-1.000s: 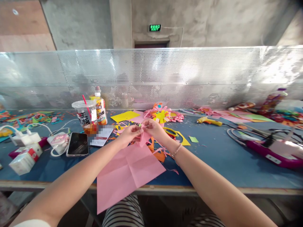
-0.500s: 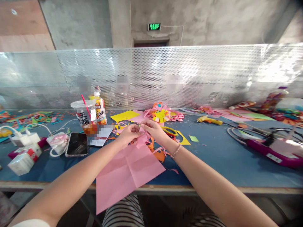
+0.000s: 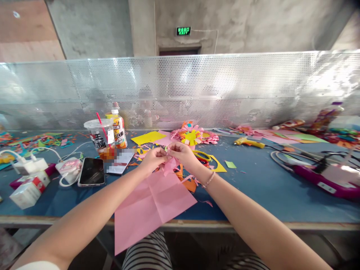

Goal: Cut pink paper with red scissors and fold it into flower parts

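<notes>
Left hand (image 3: 153, 159) and right hand (image 3: 180, 153) pinched together on small pink paper piece (image 3: 169, 165), tip pointing down toward counter's (image 3: 253, 191) near edge.

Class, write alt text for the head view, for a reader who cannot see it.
Both hands, left hand and right hand, pinch a small pink paper piece above a creased pink sheet that overhangs the blue table. A phone, a cup and paper flowers lie around them.
</notes>
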Demonstrator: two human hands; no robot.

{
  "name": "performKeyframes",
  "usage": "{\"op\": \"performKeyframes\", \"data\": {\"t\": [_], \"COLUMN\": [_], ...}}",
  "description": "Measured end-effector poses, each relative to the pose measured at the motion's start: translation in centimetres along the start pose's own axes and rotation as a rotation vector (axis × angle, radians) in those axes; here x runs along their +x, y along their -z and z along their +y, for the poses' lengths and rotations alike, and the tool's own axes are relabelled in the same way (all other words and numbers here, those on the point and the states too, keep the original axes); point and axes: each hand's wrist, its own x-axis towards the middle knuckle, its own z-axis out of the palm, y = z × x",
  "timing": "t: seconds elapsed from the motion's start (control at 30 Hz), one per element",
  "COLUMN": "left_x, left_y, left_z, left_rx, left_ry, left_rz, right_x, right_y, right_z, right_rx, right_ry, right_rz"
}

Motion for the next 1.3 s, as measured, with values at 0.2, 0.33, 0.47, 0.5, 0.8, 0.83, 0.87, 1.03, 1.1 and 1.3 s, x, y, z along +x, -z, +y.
{"op": "performKeyframes", "data": {"t": [0.2, 0.33, 0.47, 0.5, 0.8, 0.83, 0.87, 1.03, 1.1, 1.3], "left_x": [0.1, 0.15, 0.06, 0.03, -0.06, -0.06, -0.06, -0.12, -0.15, -0.14], "left_y": [0.03, 0.08, -0.02, -0.06, -0.19, -0.18, -0.18, -0.16, -0.16, -0.21], "left_z": [-0.12, -0.18, -0.02, 0.02, 0.25, 0.25, 0.24, 0.15, 0.13, 0.23], "left_rx": [-0.002, 0.005, 0.011, 0.013, 0.031, 0.034, 0.036, 0.036, 0.04, 0.052], "left_ry": [-0.02, -0.024, -0.022, -0.021, -0.013, -0.01, -0.01, -0.013, -0.018, -0.024], "left_rz": [0.005, 0.01, 0.018, 0.02, 0.011, 0.011, 0.011, 0.01, 0.008, 0.003], "right_x": [-0.01, 0.09, 0.07, 0.05, -0.11, -0.11, -0.1, -0.08, -0.09, -0.1], "right_y": [-0.04, 0.12, 0.18, 0.16, 0.09, 0.08, 0.08, 0.08, 0.08, 0.09], "right_z": [0.07, 0.51, 0.45, 0.35, 0.01, 0.02, 0.04, 0.19, 0.23, 0.24], "right_rx": [0.074, 0.116, 0.121, 0.121, 0.086, 0.079, 0.074, 0.089, 0.113, 0.167], "right_ry": [-0.036, -0.033, -0.047, -0.057, -0.077, -0.081, -0.084, -0.077, -0.072, -0.058], "right_rz": [-0.008, -0.017, -0.018, -0.015, 0.016, 0.019, 0.022, 0.017, 0.015, 0.006]}}
